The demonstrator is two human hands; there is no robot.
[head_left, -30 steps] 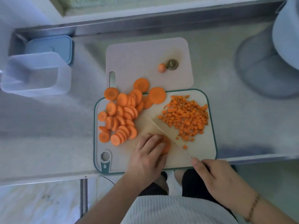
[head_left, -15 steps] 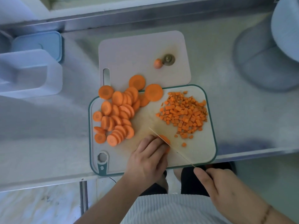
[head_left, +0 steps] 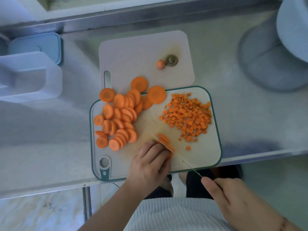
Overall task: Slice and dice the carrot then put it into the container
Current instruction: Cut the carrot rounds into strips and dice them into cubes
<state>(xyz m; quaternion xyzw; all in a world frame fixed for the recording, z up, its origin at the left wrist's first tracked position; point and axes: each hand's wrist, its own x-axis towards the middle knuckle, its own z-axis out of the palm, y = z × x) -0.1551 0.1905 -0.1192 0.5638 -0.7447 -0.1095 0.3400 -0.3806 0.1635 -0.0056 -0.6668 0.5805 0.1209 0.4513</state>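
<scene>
Nearest us, our right hand [head_left: 236, 199] sits off the near edge of the counter [head_left: 41, 144], fingers curled around the handle of a knife [head_left: 168, 148]; the handle itself is hidden inside the grip. The thin blade runs up and to the left across the near part of the green-rimmed cutting board [head_left: 211, 157]. Our left hand [head_left: 150, 164] rests on that board just left of the blade, fingers bent, their tips pressing down on a few carrot rounds being cut [head_left: 165, 141] — the blade stands in them, with cut strips lying just on its far right side.

Further on, the left half of the board carries a heap of carrot slices [head_left: 118, 120], many overlapping and leaning on each other; a couple of the farthest rounds spill onto the pale second board [head_left: 143, 52] that lies behind, its near edge tucked under or against the green-rimmed one. On the right half sits a pile of diced carrot [head_left: 188, 115], with a few stray cubes nearer us.

On the far pale board we see the carrot tip [head_left: 160, 64] touching the trimmed stem end [head_left: 171, 60].

At far left, well apart from the boards, stands the clear container [head_left: 30, 77], and just behind it a blue lid [head_left: 36, 45]. At far right a pale blue round vessel [head_left: 293, 29] is cut off by the frame.
</scene>
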